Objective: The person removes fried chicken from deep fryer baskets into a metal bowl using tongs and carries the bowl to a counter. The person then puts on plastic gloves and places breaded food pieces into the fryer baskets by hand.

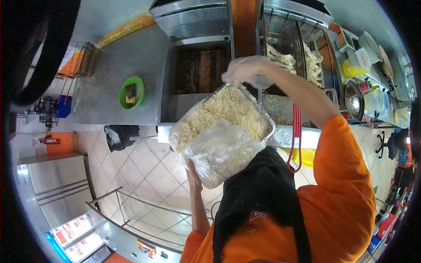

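A metal tray [268, 122] filled with pale crumbs [228, 107] is held in front of my body, tilted. Clear plastic [221, 147] covers its near part. My left hand [193, 175] grips the plastic-covered near left side of the tray, with the fingers hidden beneath it. At the far edge of the tray is my right hand [245, 70], in a see-through plastic glove and blurred, its fingers bent down at the rim and the plastic. Whether those fingers pinch anything is too blurred to make out.
Behind the tray lies a fryer vat [201, 65] with dark oil. Fryer baskets [285, 39] with battered pieces stand at the right, beside a red-handled basket grip [297, 131]. A green bowl [139, 94] sits on the left steel counter [109, 57]. Bowls [370, 46] fill the far right shelf.
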### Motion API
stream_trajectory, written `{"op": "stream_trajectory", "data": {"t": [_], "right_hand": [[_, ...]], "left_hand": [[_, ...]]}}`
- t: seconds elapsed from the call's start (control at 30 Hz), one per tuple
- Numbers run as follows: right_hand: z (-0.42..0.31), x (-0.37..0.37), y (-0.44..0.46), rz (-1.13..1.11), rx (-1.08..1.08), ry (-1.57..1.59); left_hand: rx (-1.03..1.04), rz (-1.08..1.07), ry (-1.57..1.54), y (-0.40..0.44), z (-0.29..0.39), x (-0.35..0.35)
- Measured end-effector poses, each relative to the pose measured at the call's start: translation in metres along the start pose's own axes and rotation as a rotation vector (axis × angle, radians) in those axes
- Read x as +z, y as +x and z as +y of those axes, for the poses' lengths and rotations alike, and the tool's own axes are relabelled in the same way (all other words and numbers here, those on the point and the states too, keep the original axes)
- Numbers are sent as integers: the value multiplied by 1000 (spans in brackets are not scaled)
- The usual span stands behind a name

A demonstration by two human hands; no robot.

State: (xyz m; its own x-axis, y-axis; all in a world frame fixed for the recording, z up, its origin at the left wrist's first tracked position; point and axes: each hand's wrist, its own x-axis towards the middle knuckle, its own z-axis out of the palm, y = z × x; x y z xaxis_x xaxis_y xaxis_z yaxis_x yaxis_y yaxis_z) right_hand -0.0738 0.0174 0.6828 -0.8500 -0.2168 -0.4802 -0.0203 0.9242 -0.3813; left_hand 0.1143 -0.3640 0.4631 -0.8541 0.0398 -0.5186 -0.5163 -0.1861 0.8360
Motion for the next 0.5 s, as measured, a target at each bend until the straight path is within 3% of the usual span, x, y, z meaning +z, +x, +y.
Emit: {"op": "stream_trajectory", "data": {"t": [0.1, 0.2, 0.33, 0.37, 0.47, 0.5], "right_hand": [[31, 96, 100, -162, -56, -308], [12, 132, 100, -224, -84, -655], [21, 156, 96, -58, -9, -314], [51, 177, 123, -37, 42, -182], [51, 180, 122, 116, 239, 107], [51, 184, 118, 149, 183, 53]], "left_hand": [[0, -2, 45, -2, 7, 4], [-52, 94, 107, 13, -14, -10], [106, 25, 181, -8, 16, 9], [51, 79, 196, -7, 15, 7], [-44, 135, 240, -15, 30, 16], [-42, 140, 236, -15, 27, 14]]}}
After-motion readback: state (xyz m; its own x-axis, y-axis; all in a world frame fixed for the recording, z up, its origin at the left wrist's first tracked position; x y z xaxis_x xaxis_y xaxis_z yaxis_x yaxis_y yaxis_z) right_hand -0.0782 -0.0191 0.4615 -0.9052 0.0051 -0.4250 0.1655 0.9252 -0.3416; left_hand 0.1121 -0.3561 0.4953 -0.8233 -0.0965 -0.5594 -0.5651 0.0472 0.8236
